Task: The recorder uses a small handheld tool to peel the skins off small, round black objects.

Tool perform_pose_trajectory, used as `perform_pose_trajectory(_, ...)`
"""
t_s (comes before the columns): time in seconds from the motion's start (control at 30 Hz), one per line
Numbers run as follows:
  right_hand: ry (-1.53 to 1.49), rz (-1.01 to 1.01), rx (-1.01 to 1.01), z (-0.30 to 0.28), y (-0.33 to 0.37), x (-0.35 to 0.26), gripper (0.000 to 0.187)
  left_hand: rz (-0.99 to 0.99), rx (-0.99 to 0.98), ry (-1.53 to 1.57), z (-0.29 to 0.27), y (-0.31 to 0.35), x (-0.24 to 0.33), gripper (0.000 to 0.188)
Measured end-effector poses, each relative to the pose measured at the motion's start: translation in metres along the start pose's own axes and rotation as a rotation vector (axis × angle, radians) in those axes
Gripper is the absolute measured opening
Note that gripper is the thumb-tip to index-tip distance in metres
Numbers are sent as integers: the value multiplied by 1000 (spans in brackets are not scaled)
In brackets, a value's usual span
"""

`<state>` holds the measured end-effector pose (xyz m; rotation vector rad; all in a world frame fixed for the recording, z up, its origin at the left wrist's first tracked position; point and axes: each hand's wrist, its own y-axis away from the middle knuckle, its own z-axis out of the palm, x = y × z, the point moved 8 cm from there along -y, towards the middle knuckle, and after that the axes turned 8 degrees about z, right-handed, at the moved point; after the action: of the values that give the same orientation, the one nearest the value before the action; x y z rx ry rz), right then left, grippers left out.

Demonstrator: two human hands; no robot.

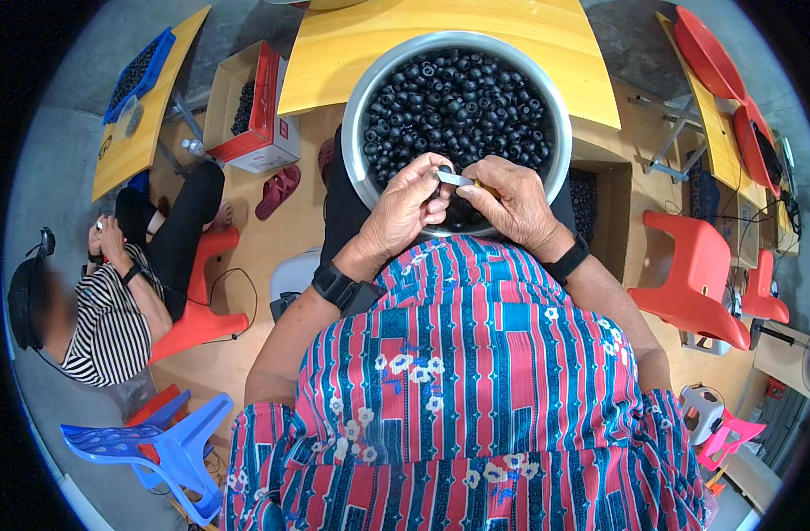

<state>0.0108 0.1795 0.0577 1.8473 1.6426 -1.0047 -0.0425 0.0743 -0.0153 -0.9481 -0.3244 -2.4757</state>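
Note:
A wide metal basin (pixel 355 133) sits in front of me, heaped with small, round black pieces (pixel 462 102), several of which show a hole. Over its near rim, my left hand (pixel 396 212) pinches one black piece (pixel 445 169) between thumb and fingers. My right hand (pixel 518 199) is closed round a small knife (pixel 455 179) with a flat grey blade and what looks like a yellow handle. The blade points left and meets the black piece at my left fingertips. Fingers hide most of the handle and part of the piece.
A yellow wooden table (pixel 325 62) stands beyond the basin. To the left are an open carton (pixel 272 142), red slippers (pixel 277 191) and a seated person (pixel 113 310) in a striped top. Red stools (pixel 688 274) and red basins (pixel 710 53) stand right; a blue chair (pixel 184 447) is lower left.

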Motion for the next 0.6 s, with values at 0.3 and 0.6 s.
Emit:
perform_pose_trajectory(0.3,21,-22,6,0,-1,-3,20,-12,-22,57,-1,1,-1,21)
perform_pose_trajectory(0.6,35,-10,6,1,-1,-2,21,-12,-21,60,-2,0,0,20)
